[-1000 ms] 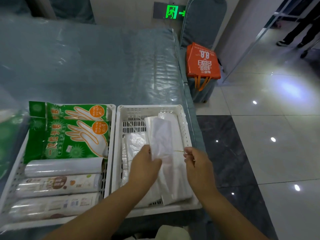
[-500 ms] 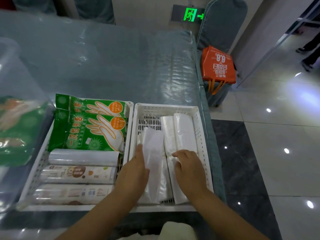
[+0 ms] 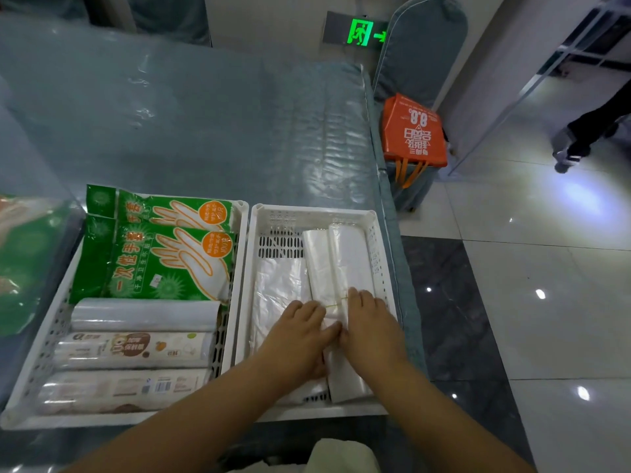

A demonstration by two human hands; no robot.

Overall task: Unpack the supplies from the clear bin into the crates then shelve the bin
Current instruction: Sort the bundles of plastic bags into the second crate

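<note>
Both hands' fingers [image 3: 307,310] lie flat, seemingly unclenched, atop the bag bundle [image 3: 336,268] in the right crate [image 3: 273,213].

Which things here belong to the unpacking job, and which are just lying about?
Job: left hand, right hand, plastic bag bundles, right crate, left crate, glove packs, rolls, clear bin.
Lying about: orange bag, exit sign.

2 crates [image 3: 244,213]; 2 glove packs [image 3: 164,264]; 3 rolls [image 3: 143,315].
</note>
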